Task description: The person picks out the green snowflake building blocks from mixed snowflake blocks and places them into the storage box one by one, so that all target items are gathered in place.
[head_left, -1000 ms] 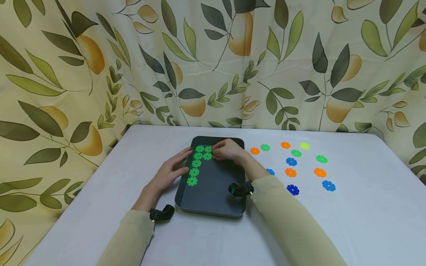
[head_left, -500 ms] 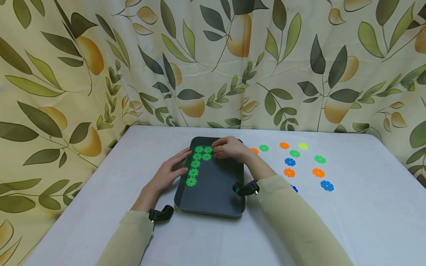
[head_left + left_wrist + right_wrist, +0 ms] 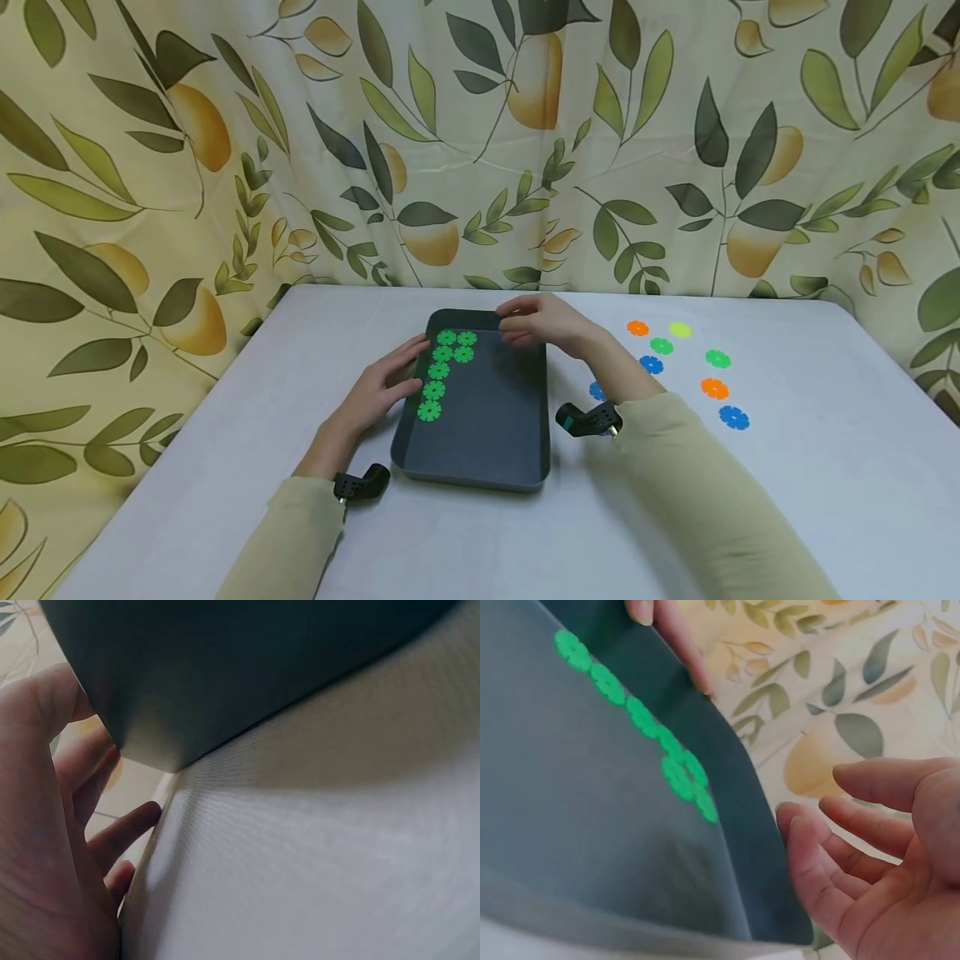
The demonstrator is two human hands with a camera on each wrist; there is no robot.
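Note:
A dark grey tray (image 3: 487, 433) lies on the white table. Inside it, several green notched plastic discs (image 3: 438, 371) form a column along the left side, with two more beside its far end. My left hand (image 3: 375, 392) rests against the tray's left rim, fingers and thumb extended; the left wrist view shows them along the tray's outer wall (image 3: 187, 667). Over the tray's far right corner is my right hand (image 3: 551, 323), its fingers loosely bent. In the right wrist view nothing shows between the fingers of that hand (image 3: 885, 862), which are near the rim.
Right of the tray, loose discs are scattered on the white table (image 3: 810, 500): orange (image 3: 715, 388), blue (image 3: 734, 417), green (image 3: 717, 358) and a yellow one (image 3: 680, 330). My right forearm covers part of them. A leaf-patterned curtain (image 3: 480, 167) hangs behind the table.
My right hand has moved away from the green discs, to the right and up over the far right corner of the tray. My left hand stays at the left rim.

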